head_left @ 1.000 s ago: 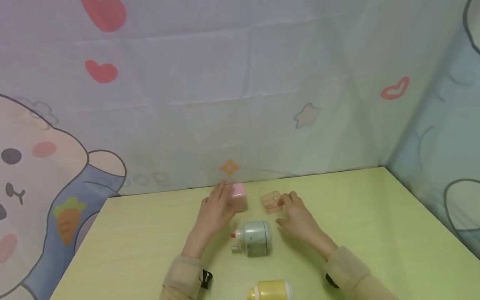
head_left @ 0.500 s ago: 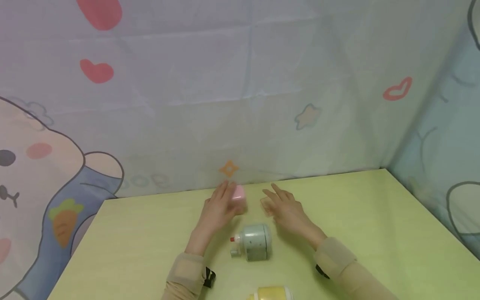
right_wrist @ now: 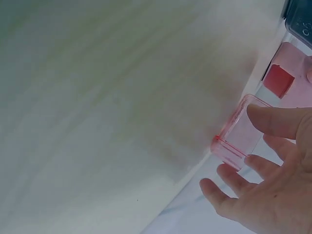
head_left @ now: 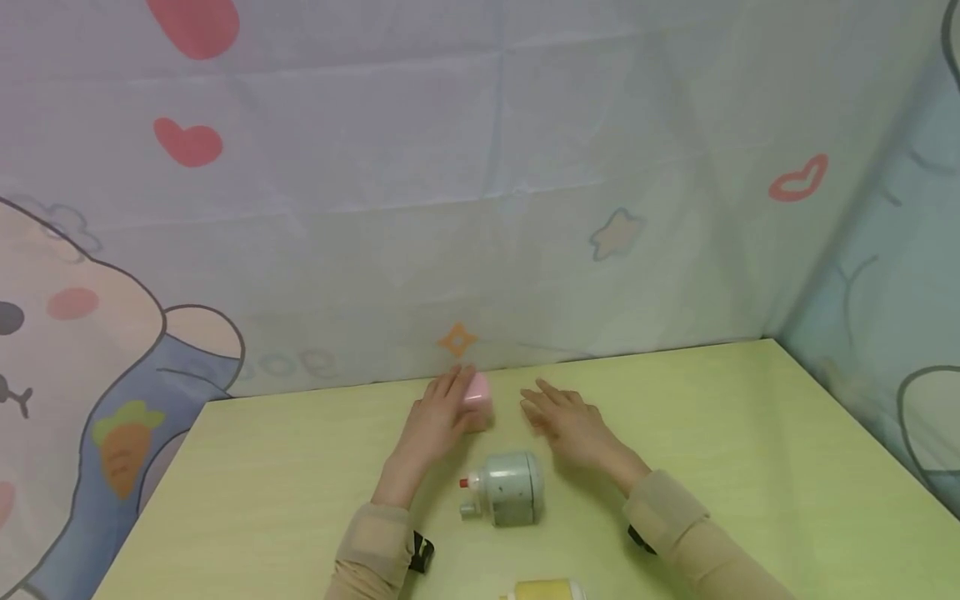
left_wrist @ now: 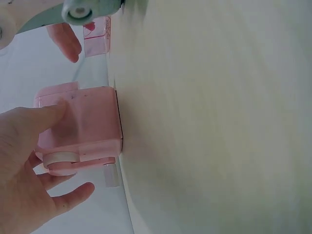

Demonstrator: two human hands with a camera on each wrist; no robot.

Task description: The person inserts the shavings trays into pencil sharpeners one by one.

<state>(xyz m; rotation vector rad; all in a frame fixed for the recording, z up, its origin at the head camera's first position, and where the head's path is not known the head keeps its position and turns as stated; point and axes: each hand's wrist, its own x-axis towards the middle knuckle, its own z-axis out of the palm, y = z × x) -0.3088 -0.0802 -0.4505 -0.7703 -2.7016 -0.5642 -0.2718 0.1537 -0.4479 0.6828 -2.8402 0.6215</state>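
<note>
My left hand (head_left: 431,425) grips the pink box-shaped case (left_wrist: 92,119), thumb over one face and fingers round the far side. In the right wrist view a red rectangular recess (right_wrist: 279,81) shows in its side. My right hand (right_wrist: 273,185) is at a clear pink plastic tray (right_wrist: 239,131), thumb tip over one corner and loosely spread fingers along the other side; how firmly it touches cannot be told. From above, that hand covers most of the tray. Nearer than both hands lies a grey-green device (head_left: 513,489) with a red-tipped stub and a small knob.
A yellow and white object (head_left: 543,590) is cut off by the bottom edge of the head view. The pale yellow-green table (head_left: 750,467) meets a patterned cloth backdrop (head_left: 375,275) behind the hands, and another cloth (head_left: 900,275) hangs on the right.
My right hand has moved left over the clear tray, its fingers straightening from a bent touch at the tray's right edge. The left hand stays on the pink case. The view shifts slightly.
</note>
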